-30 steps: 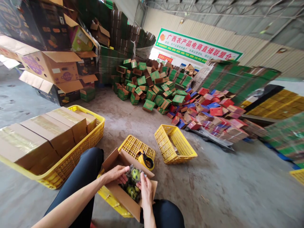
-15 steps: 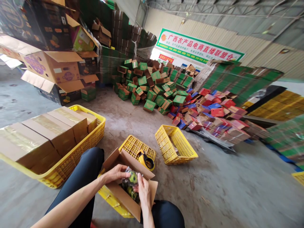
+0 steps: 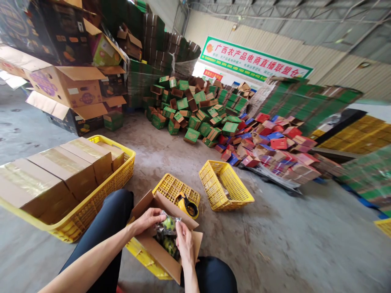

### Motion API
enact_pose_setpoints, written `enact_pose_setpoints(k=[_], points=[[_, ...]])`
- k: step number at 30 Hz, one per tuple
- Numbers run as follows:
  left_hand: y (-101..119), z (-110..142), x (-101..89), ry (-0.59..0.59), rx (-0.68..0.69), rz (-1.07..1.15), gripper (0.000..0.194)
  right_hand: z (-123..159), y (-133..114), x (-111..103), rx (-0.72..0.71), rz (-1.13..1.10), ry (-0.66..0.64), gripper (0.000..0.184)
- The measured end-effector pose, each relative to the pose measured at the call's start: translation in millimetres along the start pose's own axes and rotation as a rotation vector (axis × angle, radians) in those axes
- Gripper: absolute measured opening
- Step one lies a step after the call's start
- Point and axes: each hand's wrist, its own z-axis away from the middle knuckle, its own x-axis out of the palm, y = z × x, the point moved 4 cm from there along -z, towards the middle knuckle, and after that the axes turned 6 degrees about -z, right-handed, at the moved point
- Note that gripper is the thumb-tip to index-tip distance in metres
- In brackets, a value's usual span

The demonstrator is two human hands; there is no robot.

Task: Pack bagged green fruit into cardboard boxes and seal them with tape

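A clear plastic bag [image 3: 170, 224] with a green, dark-spotted item inside is stretched between my hands. My left hand [image 3: 150, 220] pinches its left edge between thumb and fingers. At its right edge, my right hand [image 3: 183, 240] grips the plastic. The bag is held over an open cardboard box [image 3: 159, 258] with its flaps spread. More green, dark-spotted items in clear wrapping [image 3: 170, 246] lie inside that box. Beneath it shows a yellow crate [image 3: 145, 258], between my knees.
A tape dispenser [image 3: 187, 204] rests on an upturned yellow crate [image 3: 171, 187]. To the right stands another yellow crate [image 3: 235, 183]. Taped cartons [image 3: 65, 165] fill a long yellow crate [image 3: 126, 173] at left. Behind lie heaps of green boxes [image 3: 192, 135] and red boxes [image 3: 278, 143].
My hands have drawn slightly apart and up, pulling the bag wider and flatter between them. The box and crates stay put.
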Motion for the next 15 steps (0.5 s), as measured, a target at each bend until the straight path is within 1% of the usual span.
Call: enact_pose_setpoints(k=[2,4,7,10,13,15], points=[[-2.2,-1.3,-1.4,0.026,0.002,-0.006,0.061,-1.1,-5.8,-2.8,-0.066,-0.022,0.006,0.080],[-5.9,-2.9,-2.8,0.049,-0.003,-0.018,0.063,-1.0,-8.4,-3.6,-0.092,-0.048,-0.012,0.078],[-12.6,-4.8,-3.2,0.037,-0.025,0.000,0.064,2.6,-6.8,0.7,-0.059,-0.143,-0.093,0.081],[-17.0,-5.1,-3.5,0.020,-0.044,0.023,0.063,8.5,-4.1,7.4,0.012,-0.223,-0.183,0.091],[-18.2,-3.0,-4.4,0.035,-0.079,0.028,0.076,11.8,-5.1,8.5,0.035,-0.215,-0.194,0.096],[-18.2,-0.7,-3.4,0.024,-0.117,0.044,0.086,11.9,-7.4,6.6,0.018,-0.181,-0.169,0.093]])
